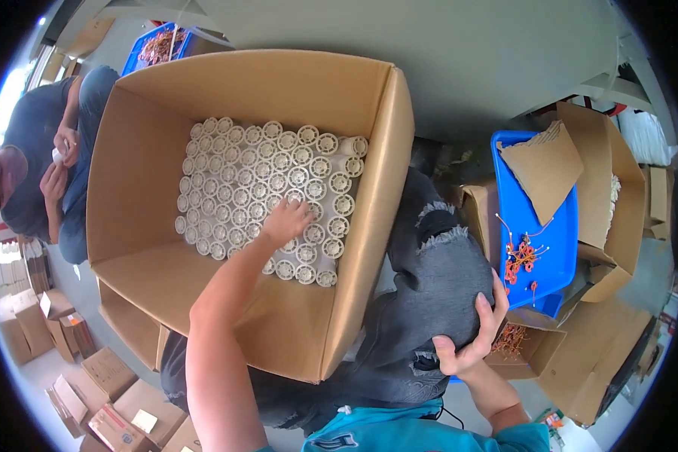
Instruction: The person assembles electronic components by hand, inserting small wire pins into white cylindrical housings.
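Inside a large cardboard box (147, 233) stand rows of white plastic cylinders (241, 177) with round, slotted ends facing up. My left hand (288, 222) reaches down among them near the right side. Its fingers are a little apart, bent down onto the tops of the cylinders, and their tips are partly hidden. No cylinder is seen lifted in that hand. My right hand (474, 335) rests on my knee in torn dark jeans (444, 279), thumb and fingers spread, holding nothing.
To the right, a blue tray (557, 248) holds orange wired coils (521, 260) and a cardboard piece (544, 167). Open cartons (618, 188) stand beyond it. At left a seated person (41, 151) holds a small white part (57, 155). More cartons (139, 407) fill the lower left.
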Motion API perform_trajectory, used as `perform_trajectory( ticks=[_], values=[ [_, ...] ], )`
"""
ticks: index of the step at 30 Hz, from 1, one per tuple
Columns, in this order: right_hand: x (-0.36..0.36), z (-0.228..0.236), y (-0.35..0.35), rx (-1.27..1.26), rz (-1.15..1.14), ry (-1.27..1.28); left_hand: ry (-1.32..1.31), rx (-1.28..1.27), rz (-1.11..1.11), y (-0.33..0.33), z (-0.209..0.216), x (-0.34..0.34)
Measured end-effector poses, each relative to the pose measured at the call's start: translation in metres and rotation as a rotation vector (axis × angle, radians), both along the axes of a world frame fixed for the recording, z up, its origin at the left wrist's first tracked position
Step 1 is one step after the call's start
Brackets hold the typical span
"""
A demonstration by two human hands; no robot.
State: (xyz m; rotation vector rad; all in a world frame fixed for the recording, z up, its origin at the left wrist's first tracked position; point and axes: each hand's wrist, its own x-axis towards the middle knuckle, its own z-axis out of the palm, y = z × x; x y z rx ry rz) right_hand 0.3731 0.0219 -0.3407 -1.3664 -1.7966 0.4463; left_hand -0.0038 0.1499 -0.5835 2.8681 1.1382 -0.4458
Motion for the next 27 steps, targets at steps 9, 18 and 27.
perform_trajectory(
  ticks=[9, 18, 27],
  values=[
    [0.002, -0.003, 0.002, 0.013, 0.028, 0.031, 0.017, 0.156, 0.147, -0.018, -0.01, 0.019],
    [-0.002, 0.003, -0.004, -0.037, -0.052, -0.002, 0.059, 0.062, 0.141, -0.009, 0.014, 0.033],
    [-0.011, 0.001, -0.017, -0.046, -0.077, -0.025, -0.285, 0.02, 0.469, -0.006, 0.173, 0.033]
  ],
)
